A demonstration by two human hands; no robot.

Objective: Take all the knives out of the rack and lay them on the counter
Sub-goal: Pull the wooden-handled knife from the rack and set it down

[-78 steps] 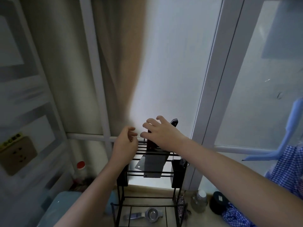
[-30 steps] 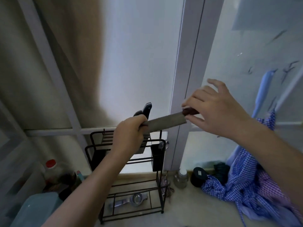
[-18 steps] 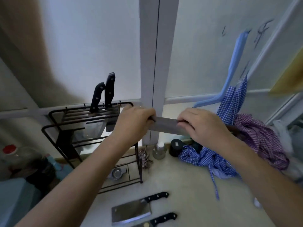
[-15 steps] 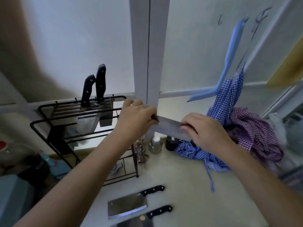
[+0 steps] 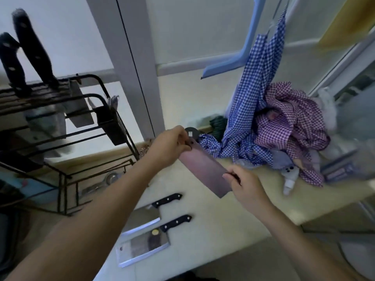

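Both hands hold a cleaver point(image 5: 205, 171) above the beige counter point(image 5: 215, 238), its blade slanting down to the right. My left hand point(image 5: 169, 147) pinches the far end of the blade; my right hand point(image 5: 246, 186) grips the handle end, which is mostly hidden. Two black-handled cleavers lie side by side on the counter below, one point(image 5: 145, 219) behind the other point(image 5: 143, 247). The black wire rack point(image 5: 97, 78) stands at the left, with two black-handled knives point(image 5: 33, 49) point(image 5: 11, 61) upright in its top slots.
Blue checked cloth point(image 5: 253, 98) and purple checked cloth point(image 5: 294, 122) are heaped at the back right under a blue hanger point(image 5: 233, 63). A small white bottle point(image 5: 289, 180) lies beside them. The counter's front edge runs diagonally at the lower right.
The cleaver came out of the rack and has travelled right and down over the counter in both hands. The view has tilted down, showing two cleavers lying on the counter.
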